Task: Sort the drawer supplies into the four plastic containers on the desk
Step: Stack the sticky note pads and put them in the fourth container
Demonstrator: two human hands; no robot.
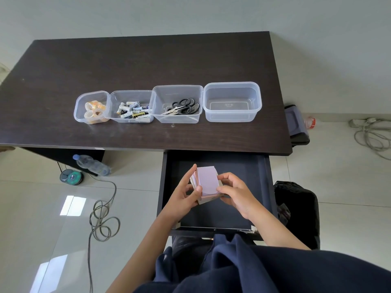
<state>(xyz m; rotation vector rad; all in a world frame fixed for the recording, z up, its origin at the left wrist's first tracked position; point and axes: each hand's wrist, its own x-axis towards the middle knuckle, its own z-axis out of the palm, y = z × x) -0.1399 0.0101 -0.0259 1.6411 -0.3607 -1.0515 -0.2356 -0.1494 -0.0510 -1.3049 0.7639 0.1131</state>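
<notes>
Over the open dark drawer (249, 182), both hands hold a stack of pale pink note pads (208, 180). My left hand (186, 195) grips its left side, thumb on top. My right hand (234, 193) pinches its right edge. On the dark desk (148, 60) stand four clear plastic containers in a row. The leftmost container (79, 108) holds tape rolls, the second (115, 98) holds batteries, the third (177, 92) holds scissors. The rightmost container (232, 85) has nothing in it.
A water bottle (92, 164) and a round cable reel (72, 177) lie on the floor under the desk's left side, with a cable (101, 218) looping toward me. A black bag (298, 208) stands right of the drawer. A dark bin (296, 125) sits beside the desk.
</notes>
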